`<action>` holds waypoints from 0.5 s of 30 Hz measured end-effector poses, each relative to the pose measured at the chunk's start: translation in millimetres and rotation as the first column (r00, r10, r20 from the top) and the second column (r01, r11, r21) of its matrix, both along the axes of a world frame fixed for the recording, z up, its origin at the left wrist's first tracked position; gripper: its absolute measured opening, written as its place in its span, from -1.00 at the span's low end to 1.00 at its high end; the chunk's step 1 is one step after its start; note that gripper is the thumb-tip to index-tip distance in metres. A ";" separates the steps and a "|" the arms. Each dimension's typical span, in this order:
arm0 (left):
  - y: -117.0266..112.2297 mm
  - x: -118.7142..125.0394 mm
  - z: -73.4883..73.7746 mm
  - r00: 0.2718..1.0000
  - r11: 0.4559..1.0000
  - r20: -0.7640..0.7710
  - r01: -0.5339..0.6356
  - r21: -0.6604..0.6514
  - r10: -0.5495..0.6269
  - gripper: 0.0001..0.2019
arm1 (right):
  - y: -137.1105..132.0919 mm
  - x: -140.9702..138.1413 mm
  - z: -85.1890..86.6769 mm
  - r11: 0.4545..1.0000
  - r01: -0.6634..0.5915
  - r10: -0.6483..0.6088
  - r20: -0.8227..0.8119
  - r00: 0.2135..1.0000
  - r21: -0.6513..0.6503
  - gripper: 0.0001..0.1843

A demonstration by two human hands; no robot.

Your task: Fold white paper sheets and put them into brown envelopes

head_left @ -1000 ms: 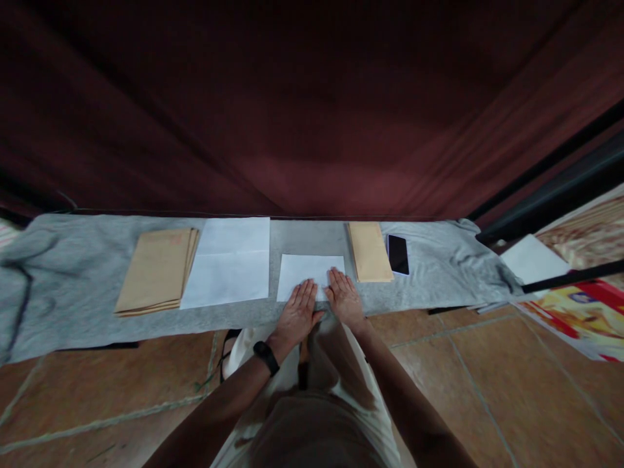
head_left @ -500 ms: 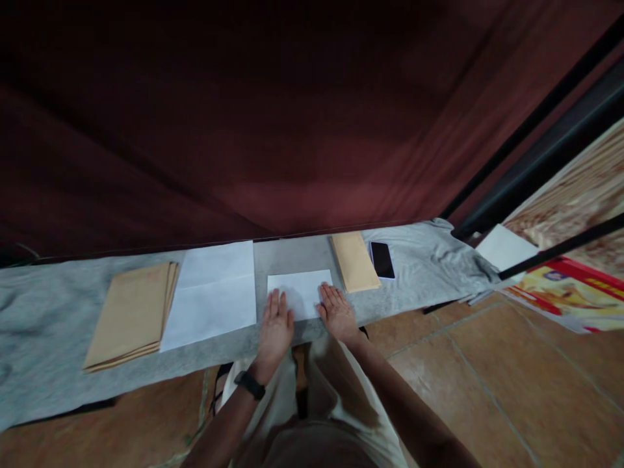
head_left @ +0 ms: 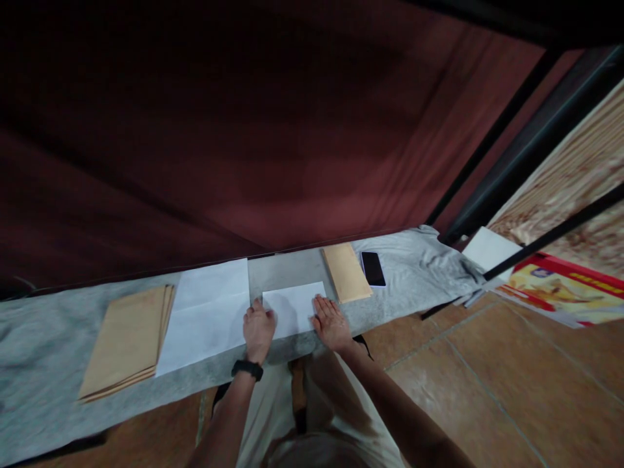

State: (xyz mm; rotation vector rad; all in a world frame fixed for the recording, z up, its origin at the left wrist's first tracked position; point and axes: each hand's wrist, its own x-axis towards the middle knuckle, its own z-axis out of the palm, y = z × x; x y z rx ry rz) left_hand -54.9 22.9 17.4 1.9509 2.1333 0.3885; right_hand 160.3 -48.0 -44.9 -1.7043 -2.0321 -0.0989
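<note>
A small white sheet of paper [head_left: 292, 305], apparently folded, lies flat on the grey cloth. My left hand [head_left: 259, 328] rests at its left edge with the fingers curled in. Whether they pinch the edge is hidden. My right hand [head_left: 331, 322] lies flat and open over the paper's right edge, holding nothing. Left of my left hand is a larger white sheet [head_left: 209, 315] with a faint crease across it. A small stack of brown envelopes [head_left: 336, 270] sits just beyond my right hand.
Larger brown envelopes [head_left: 124, 341] are stacked on the left, beside the large sheet. A phone [head_left: 373, 268] lies at the right. Grey cloth [head_left: 414, 266] covers the narrow bench, and a dark red curtain [head_left: 302, 195] hangs behind. A black bar and a colourful box [head_left: 565, 289] stand farther right.
My left hand has shifted to the left edge of the small paper, and its flat fingers have curled. My right hand stays flat at the right edge. The view has tilted slightly.
</note>
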 end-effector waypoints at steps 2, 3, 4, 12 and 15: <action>3.5 -2.5 1.5 1.000 0.999 0.017 -0.008 -0.034 0.009 -0.52 | 0.2 -0.5 -0.8 1.000 0.009 -0.009 0.004 1.000 0.006 -0.43; 4.3 -3.7 2.4 1.000 0.999 0.025 -0.015 -0.050 0.016 -0.53 | 0.3 -0.6 -1.2 1.000 0.011 -0.011 0.007 1.000 0.012 -0.43; 4.4 -4.7 3.5 0.999 0.998 0.034 -0.023 -0.064 0.025 -0.55 | 0.4 -0.7 -1.6 1.000 0.011 -0.012 0.010 1.000 0.020 -0.43; -13.6 -7.4 9.5 0.993 0.993 0.099 -0.060 -0.097 0.069 -0.54 | 4.2 -0.3 -7.0 0.998 0.019 -0.023 0.068 0.997 0.062 -0.46; -18.7 -5.8 9.7 0.992 0.995 0.109 -0.056 -0.082 0.065 -0.54 | 5.4 0.0 -10.6 0.998 0.022 -0.026 0.065 0.998 0.063 -0.46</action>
